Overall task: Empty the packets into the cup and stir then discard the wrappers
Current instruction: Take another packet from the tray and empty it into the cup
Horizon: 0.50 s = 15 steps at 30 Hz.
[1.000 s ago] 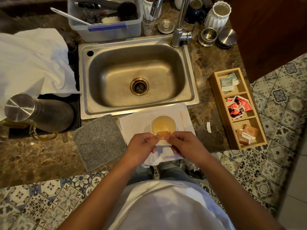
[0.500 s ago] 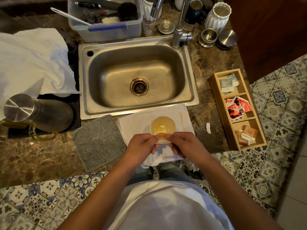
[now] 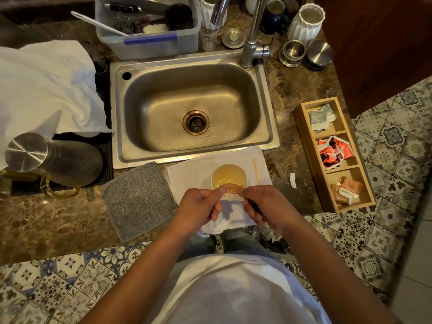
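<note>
A white paper cup with pale yellow liquid stands on a white cloth in front of the sink. My left hand and my right hand both pinch a small brown and white packet, held tilted over the cup's near rim. A wooden stir stick lies on the cloth to the right of the cup. A torn white wrapper scrap lies on the counter further right.
A wooden three-part box at right holds grey, red and brown packets. A steel sink lies behind the cup. A grey cloth and a glass jug with a steel lid sit left.
Both hands have lifted the packet slightly toward the cup's rim and tilted it more over the liquid. Nothing else has moved.
</note>
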### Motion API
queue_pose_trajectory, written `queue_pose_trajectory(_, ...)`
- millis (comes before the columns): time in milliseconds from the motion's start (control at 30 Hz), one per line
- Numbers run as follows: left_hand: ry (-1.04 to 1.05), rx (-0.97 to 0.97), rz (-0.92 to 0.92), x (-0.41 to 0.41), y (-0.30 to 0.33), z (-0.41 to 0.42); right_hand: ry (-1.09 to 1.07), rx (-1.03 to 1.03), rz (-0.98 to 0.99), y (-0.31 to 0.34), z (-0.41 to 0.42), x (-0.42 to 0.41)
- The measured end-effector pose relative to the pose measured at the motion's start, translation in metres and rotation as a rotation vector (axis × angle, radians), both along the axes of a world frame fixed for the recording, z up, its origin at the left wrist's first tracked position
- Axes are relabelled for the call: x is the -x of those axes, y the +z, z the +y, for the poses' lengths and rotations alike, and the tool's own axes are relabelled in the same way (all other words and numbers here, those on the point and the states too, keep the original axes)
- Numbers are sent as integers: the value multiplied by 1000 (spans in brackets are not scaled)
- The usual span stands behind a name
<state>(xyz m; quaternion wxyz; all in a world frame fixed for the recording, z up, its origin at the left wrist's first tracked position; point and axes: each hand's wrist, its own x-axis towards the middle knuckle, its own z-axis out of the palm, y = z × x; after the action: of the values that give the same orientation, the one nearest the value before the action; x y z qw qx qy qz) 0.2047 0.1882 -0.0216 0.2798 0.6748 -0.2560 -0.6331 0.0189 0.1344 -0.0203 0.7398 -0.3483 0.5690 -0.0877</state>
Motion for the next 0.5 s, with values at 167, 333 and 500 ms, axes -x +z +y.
queue_pose_trajectory(167,65,-8,76,-2,2,-5,-19,-33,-26,1,-2,0)
queue_pose_trajectory(333,63,0,81,-2,2,-4,0,-32,-19,2,-1,-2)
queue_pose_trajectory(500,70,4,80,1,2,-1,40,-23,-23,2,1,-2)
